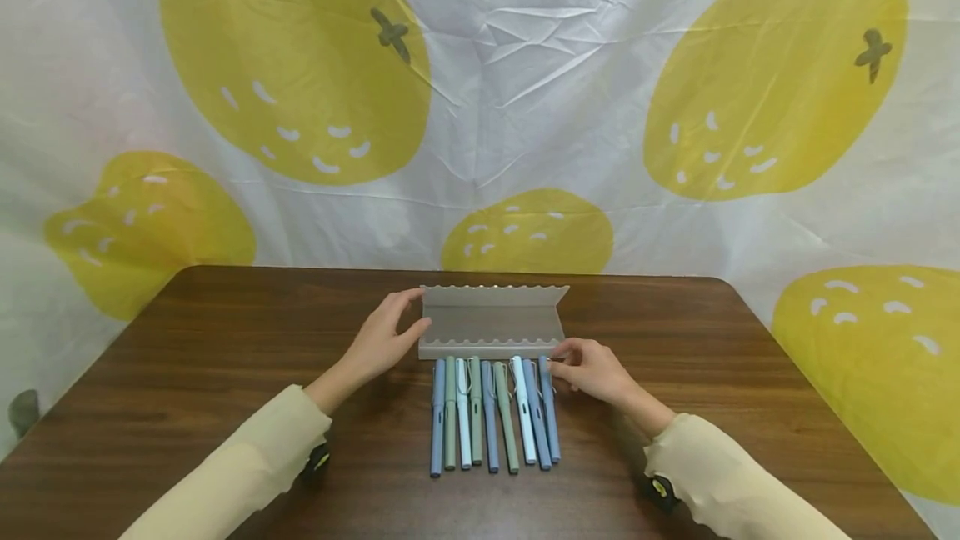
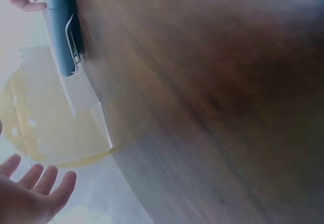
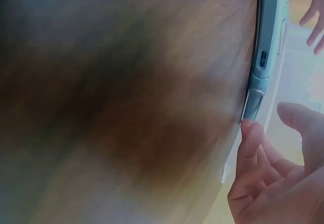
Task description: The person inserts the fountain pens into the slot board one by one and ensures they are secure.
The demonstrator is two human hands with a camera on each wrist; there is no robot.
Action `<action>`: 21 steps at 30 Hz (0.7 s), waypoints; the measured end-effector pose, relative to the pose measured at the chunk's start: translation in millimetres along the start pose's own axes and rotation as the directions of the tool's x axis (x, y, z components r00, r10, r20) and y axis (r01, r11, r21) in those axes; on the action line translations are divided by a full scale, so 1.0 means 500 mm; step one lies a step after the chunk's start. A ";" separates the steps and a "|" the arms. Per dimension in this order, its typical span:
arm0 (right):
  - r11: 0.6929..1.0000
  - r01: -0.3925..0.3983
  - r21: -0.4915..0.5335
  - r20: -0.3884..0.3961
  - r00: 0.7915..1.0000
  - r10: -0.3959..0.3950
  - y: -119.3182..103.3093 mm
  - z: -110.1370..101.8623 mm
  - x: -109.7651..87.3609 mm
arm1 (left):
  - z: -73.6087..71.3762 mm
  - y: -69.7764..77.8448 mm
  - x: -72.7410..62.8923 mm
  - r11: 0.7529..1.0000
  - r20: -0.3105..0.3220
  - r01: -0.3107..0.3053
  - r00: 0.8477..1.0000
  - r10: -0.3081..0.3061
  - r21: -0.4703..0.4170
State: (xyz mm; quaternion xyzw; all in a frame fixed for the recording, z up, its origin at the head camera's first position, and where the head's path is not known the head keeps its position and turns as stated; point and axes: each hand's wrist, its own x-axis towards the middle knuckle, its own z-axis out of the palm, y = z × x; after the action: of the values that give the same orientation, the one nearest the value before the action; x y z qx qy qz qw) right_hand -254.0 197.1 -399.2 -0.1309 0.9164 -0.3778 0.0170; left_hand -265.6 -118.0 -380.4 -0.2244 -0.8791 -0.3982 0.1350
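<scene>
A pale, see-through tray (image 1: 491,325) with scalloped long edges lies in the middle of the table. My left hand (image 1: 378,342) is at its left end, fingers spread, and holds nothing; the left wrist view shows the same spread fingers (image 2: 53,181). Several capped pens in blue, green and pale blue lie side by side in front of the tray, caps toward it. My right hand (image 1: 596,371) is by the tray's front right corner, touching the cap end of the rightmost blue pen (image 1: 550,417). In the right wrist view the thumb (image 3: 293,116) stands apart from that pen.
The brown wooden table (image 1: 225,348) extends to both sides of the tray. A white cloth (image 1: 480,115) printed with yellow lemons hangs behind its far edge. Dark bands with wrist cameras show below both sleeves (image 1: 697,457).
</scene>
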 end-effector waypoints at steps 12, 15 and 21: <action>0.977 -0.049 -0.208 -0.014 0.999 0.048 -0.016 0.005 0.000 | 0.005 0.007 0.027 1.000 -0.078 -0.001 0.997 0.000 -0.019; 0.967 -0.055 -0.247 -0.014 0.998 0.053 -0.020 0.004 -0.001 | 0.008 0.010 0.035 0.999 -0.092 -0.002 0.996 -0.001 -0.033; 0.967 -0.066 -0.245 0.036 0.996 0.077 -0.022 0.000 -0.004 | 0.017 0.008 0.052 0.998 -0.137 0.013 0.990 -0.023 -0.069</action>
State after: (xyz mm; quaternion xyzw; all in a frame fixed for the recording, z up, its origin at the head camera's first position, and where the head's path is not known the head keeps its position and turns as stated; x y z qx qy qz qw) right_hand -249.5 190.1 -391.7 -0.1075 0.9593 -0.2586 0.0350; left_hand -286.5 -101.6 -372.2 -0.1929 -0.8557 -0.4436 0.1840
